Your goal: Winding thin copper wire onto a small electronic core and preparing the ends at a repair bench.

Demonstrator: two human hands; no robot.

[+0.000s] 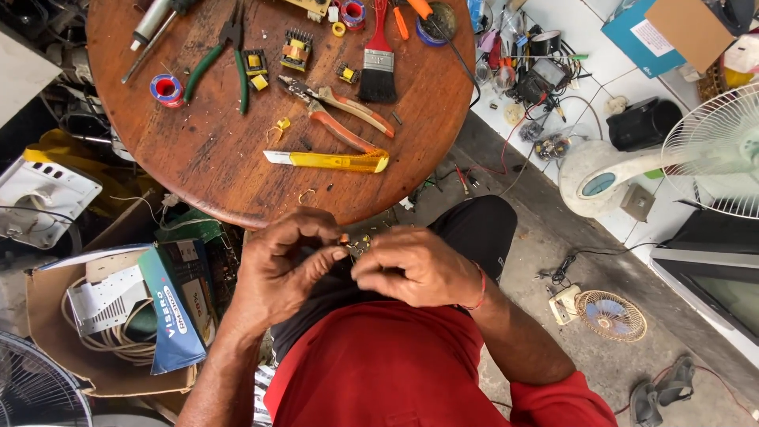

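On the round table (198, 158), the utility knife (328, 160) lies nearest the hands; pliers (340, 111) lie behind it, the brush (379, 63) farther back.

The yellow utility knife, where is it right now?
The yellow utility knife lies on the round wooden table, near its front edge, just below the orange-handled pliers, ahead of both hands.

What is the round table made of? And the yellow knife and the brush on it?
The table looks like wood, reddish-brown with a worn shine; grain streaks show. The knife seems to have a yellow plastic body and a grey metal blade tip. The brush has a red handle, maybe plastic or painted wood, a silvery metal band and dark bristles.
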